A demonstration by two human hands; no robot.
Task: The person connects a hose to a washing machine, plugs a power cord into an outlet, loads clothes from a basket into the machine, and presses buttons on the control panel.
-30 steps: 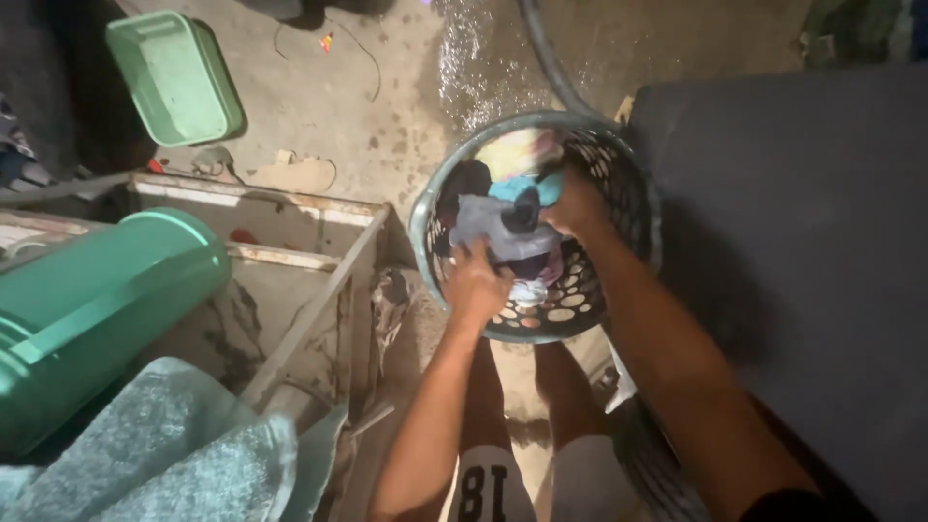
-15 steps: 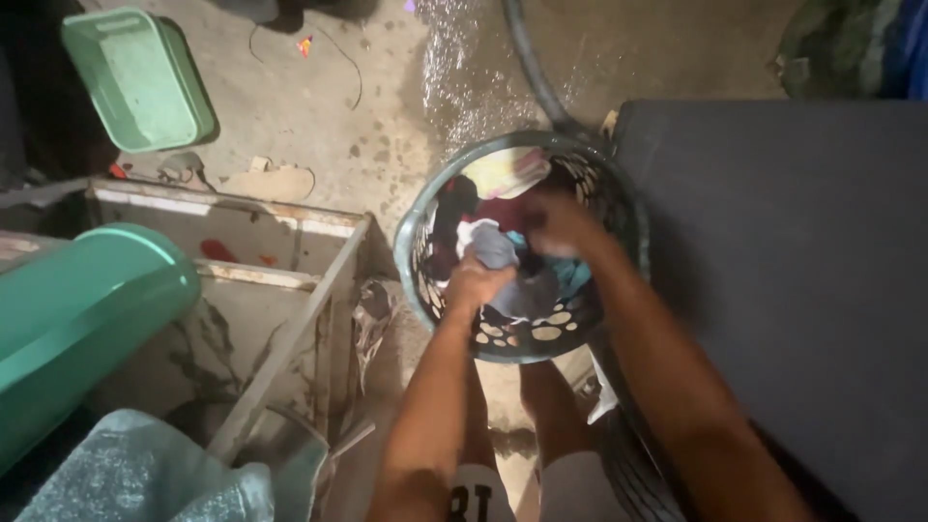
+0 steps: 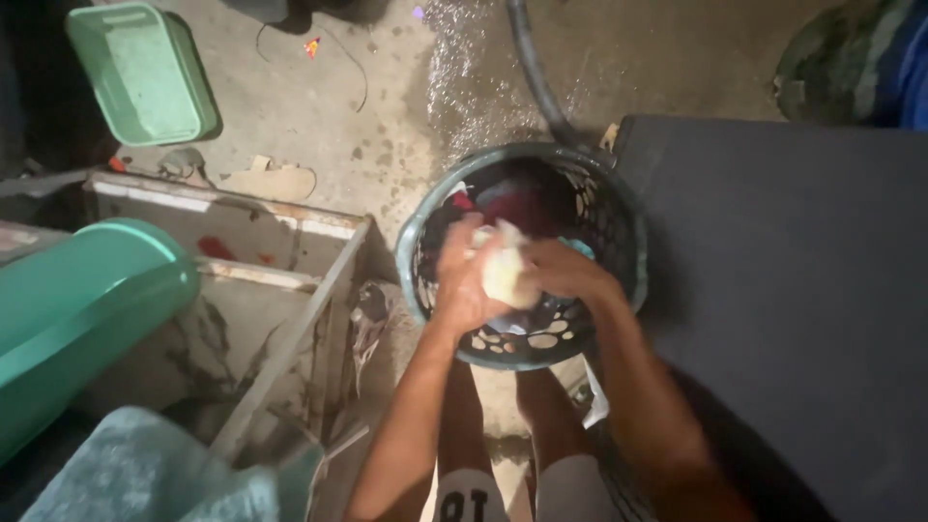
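Wringing a pale wad of cloth (image 3: 507, 274) over the round dark laundry basket (image 3: 433, 224), I grip it with my left hand (image 3: 467, 280) and right hand (image 3: 570, 275), both closed tight around it. Dark clothes (image 3: 512, 205) lie inside the basket on the wet concrete floor (image 3: 387, 116).

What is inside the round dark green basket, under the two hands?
The basket holds crumpled clothes: a dark red piece and a bit of light blue. Left hand and right hand grip a pale cloth above them. They cover the middle of the pile.
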